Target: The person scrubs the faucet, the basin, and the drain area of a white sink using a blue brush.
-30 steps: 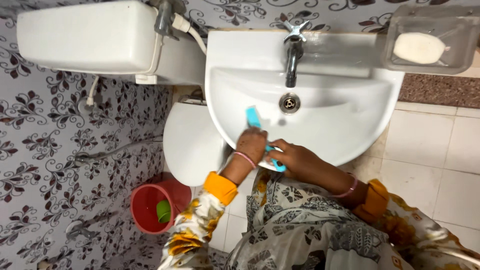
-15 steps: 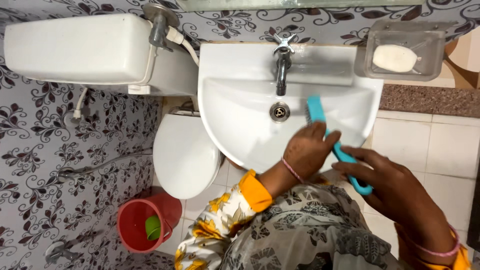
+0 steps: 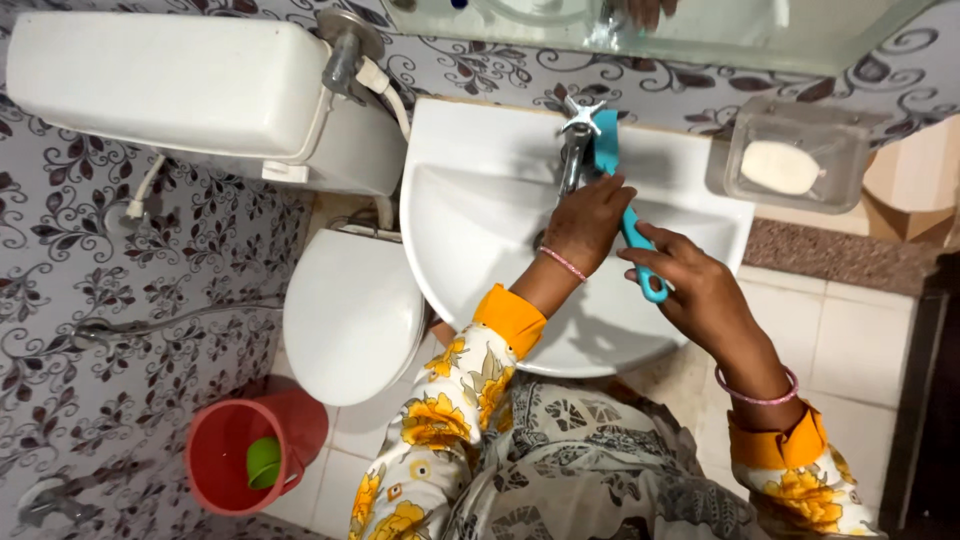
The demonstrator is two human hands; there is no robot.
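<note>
Half a second earlier your long turquoise plastic scrubbing brush lay low in the bowl, right of the drain; now you had carried it up to the back of the white ceramic wash basin, its head set against the chrome cross-handled tap. Your left hand had risen with it and was folded over the middle of the brush, fingers closed down on it just below the tap. Your right hand had come in from the basin's outer rim and gripped the handle's lower end, thumb and fingers curled round it. The brush stood nearly upright, leaning slightly, its looped tail showing below your right fingers. A clear plastic soap dish with a white bar hung just right of the basin.
</note>
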